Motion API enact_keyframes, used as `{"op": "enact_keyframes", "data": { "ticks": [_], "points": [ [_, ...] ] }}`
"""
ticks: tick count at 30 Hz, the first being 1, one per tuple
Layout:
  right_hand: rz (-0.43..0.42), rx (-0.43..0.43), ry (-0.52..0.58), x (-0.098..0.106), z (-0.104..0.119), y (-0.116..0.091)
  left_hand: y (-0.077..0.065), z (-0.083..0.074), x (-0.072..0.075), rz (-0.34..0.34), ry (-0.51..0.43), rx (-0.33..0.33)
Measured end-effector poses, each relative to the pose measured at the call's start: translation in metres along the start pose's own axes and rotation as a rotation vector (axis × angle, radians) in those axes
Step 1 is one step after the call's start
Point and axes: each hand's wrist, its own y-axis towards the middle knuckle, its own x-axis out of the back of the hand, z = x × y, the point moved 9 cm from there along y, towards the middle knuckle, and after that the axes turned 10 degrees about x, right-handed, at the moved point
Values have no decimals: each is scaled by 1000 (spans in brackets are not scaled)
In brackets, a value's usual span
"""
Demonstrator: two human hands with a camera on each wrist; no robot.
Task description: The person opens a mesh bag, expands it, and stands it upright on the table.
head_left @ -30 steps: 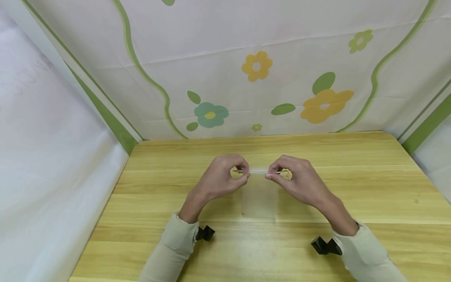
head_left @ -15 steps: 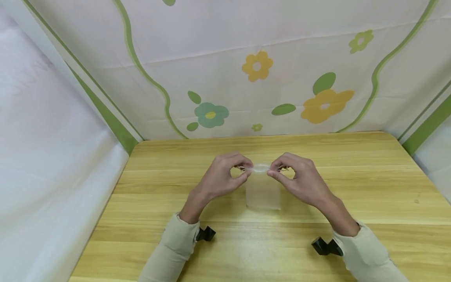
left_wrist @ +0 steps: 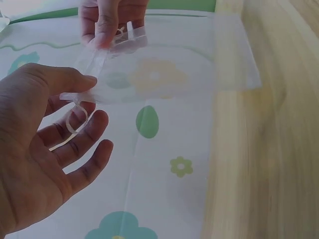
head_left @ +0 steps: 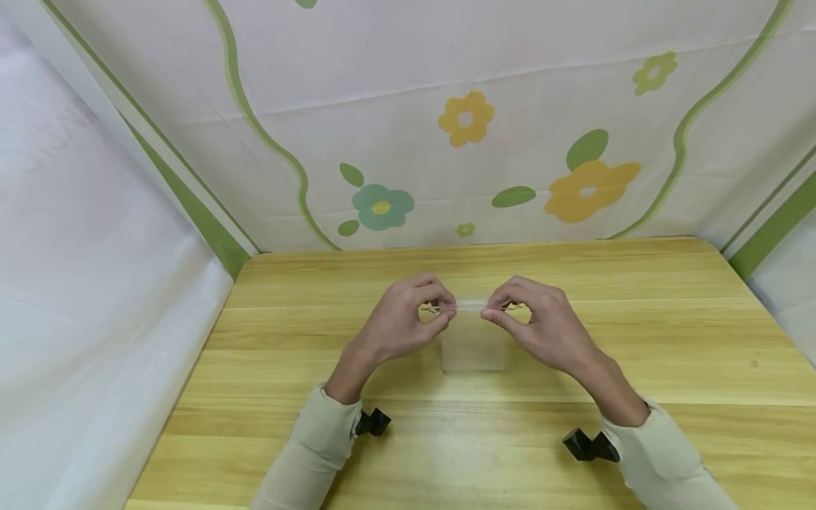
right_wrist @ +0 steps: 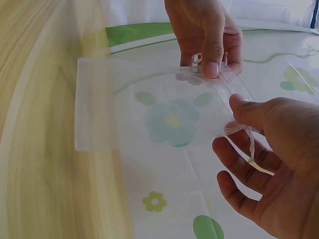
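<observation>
A sheer whitish drawstring pouch (head_left: pixel 473 347) hangs by its top edge between my two hands, over the table. My left hand (head_left: pixel 408 322) pinches one top corner between thumb and index finger. At the opposite corner my right hand (head_left: pixel 542 326) holds on with the same kind of pinch. In the left wrist view a looped cord (left_wrist: pixel 76 119) sticks out beside the left fingers, the other fingers fanned loosely below. Another cord (right_wrist: pixel 251 144) trails past the right fingers in the right wrist view. The pouch's mouth is drawn nearly straight, and the printed backdrop shows through its thin fabric.
A light wood-grain table (head_left: pixel 472 453) lies under both hands. Behind it rises a white cloth backdrop (head_left: pixel 395 120) printed with flowers, and another white sheet (head_left: pixel 95 283) hangs along the left. Black mounts (head_left: pixel 376 423) sit at the cuffs of both sleeves.
The pouch's mouth bowed apart half a second ago and is now pulled nearly flat again. Its lower edge has swung up and away from the body, while both hands shifted only slightly.
</observation>
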Motion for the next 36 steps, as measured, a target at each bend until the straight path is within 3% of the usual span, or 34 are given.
{"op": "enact_keyframes", "data": {
  "ticks": [19, 31, 36],
  "points": [
    [26, -13, -24, 4, -1, 0, 0, 4, 4, -5, -42, 26],
    [-12, -8, -19, 5, 1, 0, 1, -8, 3, -43, -59, -90],
    [-22, -6, -35, 7, 2, 0, 0, -9, 4, -44, -46, -95]
  ]
}}
